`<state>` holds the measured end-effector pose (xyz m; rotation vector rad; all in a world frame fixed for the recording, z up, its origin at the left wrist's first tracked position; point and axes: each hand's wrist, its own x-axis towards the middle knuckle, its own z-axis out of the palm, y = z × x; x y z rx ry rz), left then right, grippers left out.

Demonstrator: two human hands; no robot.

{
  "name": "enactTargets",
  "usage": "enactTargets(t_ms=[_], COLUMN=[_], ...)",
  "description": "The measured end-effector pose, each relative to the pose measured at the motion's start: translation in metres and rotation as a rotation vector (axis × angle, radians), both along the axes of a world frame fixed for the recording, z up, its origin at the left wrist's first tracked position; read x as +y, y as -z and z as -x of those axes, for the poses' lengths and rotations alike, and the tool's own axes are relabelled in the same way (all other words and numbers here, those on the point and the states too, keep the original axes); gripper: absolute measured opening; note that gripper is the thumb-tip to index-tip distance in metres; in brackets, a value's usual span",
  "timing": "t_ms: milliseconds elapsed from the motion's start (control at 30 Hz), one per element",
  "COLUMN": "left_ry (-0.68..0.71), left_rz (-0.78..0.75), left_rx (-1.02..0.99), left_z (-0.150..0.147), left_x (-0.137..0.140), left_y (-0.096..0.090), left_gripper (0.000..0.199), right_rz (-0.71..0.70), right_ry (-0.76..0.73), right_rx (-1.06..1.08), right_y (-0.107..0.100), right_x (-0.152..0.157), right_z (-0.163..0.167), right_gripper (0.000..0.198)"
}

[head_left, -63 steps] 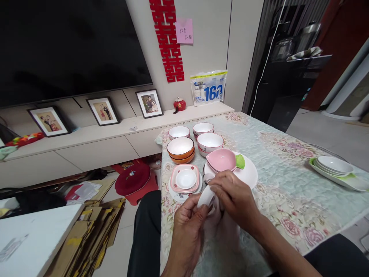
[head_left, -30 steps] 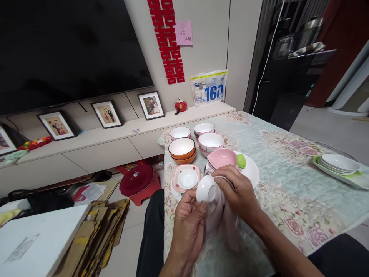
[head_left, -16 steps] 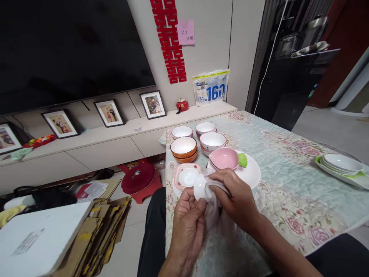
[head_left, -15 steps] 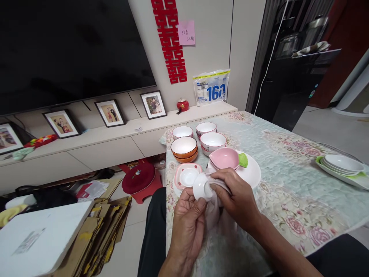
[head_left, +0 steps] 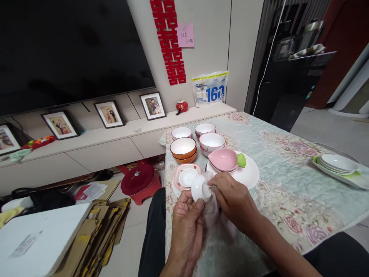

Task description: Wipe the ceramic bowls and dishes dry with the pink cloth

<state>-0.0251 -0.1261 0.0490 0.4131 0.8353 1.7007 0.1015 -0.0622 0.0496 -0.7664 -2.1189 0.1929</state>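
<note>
Between thumb and fingers, my left hand (head_left: 188,215) holds a small white cup or dish (head_left: 198,187), tilted with its foot toward the right. My right hand (head_left: 232,196) is closed on a thin pale cloth (head_left: 211,211), pressed against the foot of the white piece. The cloth hangs down below both hands. Just beyond them stand a stack of small dishes with a pink dotted rim (head_left: 198,169) and a pink strawberry-shaped bowl (head_left: 223,159) with a green leaf handle, set over a white plate (head_left: 250,173).
Orange bowls (head_left: 183,150) and several white bowls (head_left: 212,142) stand farther back on the floral tablecloth (head_left: 296,196). Stacked white dishes (head_left: 338,163) lie at the right on a green-edged plate. Left on the floor are flattened cardboard (head_left: 95,227), a white foam box (head_left: 40,238) and a red stool (head_left: 138,179).
The white piece has turned slightly in my left hand and shifted a little left. My right hand has moved slightly down and left with the cloth.
</note>
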Motion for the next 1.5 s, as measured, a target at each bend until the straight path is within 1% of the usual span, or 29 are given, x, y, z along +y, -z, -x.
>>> enactTargets(t_ms=[100,200,300,400,500,600,633,700,767,833,933,1000,1033,1133,1200,1267,1333,1433,1500], left_ry=[-0.017,0.026,0.04,0.005,-0.021,0.023,0.038,0.054,0.04,0.006,0.011,0.052,0.066,0.068,0.051,0.038,0.045,0.077,0.096], left_rz=[0.001,0.012,0.039,0.052,0.046,0.039,0.042,0.057,0.074,0.082,0.075,0.063,0.061,0.075,0.086,0.088,0.084,0.074,0.065], left_rx=[-0.014,-0.036,-0.026,-0.023,-0.022,0.001,0.013,0.026,0.019,0.005,-0.006,-0.011,-0.01,-0.006,-0.007,-0.009,-0.017,-0.03,-0.017], left_z=[-0.001,-0.005,-0.006,-0.005,-0.005,-0.006,-0.007,-0.007,-0.006,-0.006,-0.006,-0.007,-0.007,-0.006,-0.005,-0.004,-0.005,-0.009,-0.01], left_x=[0.001,0.001,-0.001,-0.002,0.0,0.0,-0.001,-0.002,-0.002,0.0,0.001,0.001,0.0,-0.002,-0.002,-0.001,-0.001,-0.002,-0.003], left_y=[0.0,0.001,0.002,0.001,0.0,0.0,0.0,0.0,0.0,0.0,0.0,0.0,0.0,0.0,-0.001,-0.001,0.0,0.003,0.004], left_gripper=[0.035,0.035,0.03,0.029,0.031,0.032,0.031,0.029,0.028,0.031,0.035,0.036,0.036,0.031,0.03,0.031,0.033,0.034,0.032], right_rz=[0.048,0.038,-0.018,0.012,0.066,0.05,0.036,0.031,0.065,0.109,0.128,0.098,0.077,0.044,0.064,0.092,0.111,0.103,0.094], right_ry=[-0.043,-0.129,-0.097,-0.035,-0.082,-0.159,-0.159,-0.112,-0.045,-0.03,-0.119,-0.172,-0.175,-0.099,-0.025,0.014,-0.018,-0.134,-0.155], right_rx=[-0.078,-0.052,0.003,-0.042,-0.086,-0.028,-0.008,-0.009,-0.061,-0.118,-0.102,-0.023,0.02,0.067,0.022,-0.031,-0.035,0.017,0.041], right_y=[-0.005,-0.009,-0.007,-0.004,-0.005,-0.006,-0.006,-0.004,-0.002,-0.002,-0.006,-0.007,-0.006,-0.002,0.001,0.002,-0.001,-0.007,-0.009], right_x=[-0.008,-0.011,-0.006,-0.005,-0.008,-0.007,-0.005,-0.002,-0.002,-0.005,-0.008,-0.006,-0.004,0.002,0.003,0.0,-0.006,-0.012,-0.011], right_z=[0.002,0.005,0.004,0.003,0.003,0.003,0.003,0.003,0.002,0.002,0.002,0.002,0.002,0.001,0.001,0.002,0.004,0.007,0.007], right_gripper=[0.021,0.022,0.02,0.02,0.022,0.019,0.018,0.018,0.02,0.021,0.02,0.018,0.018,0.018,0.019,0.02,0.019,0.019,0.021])
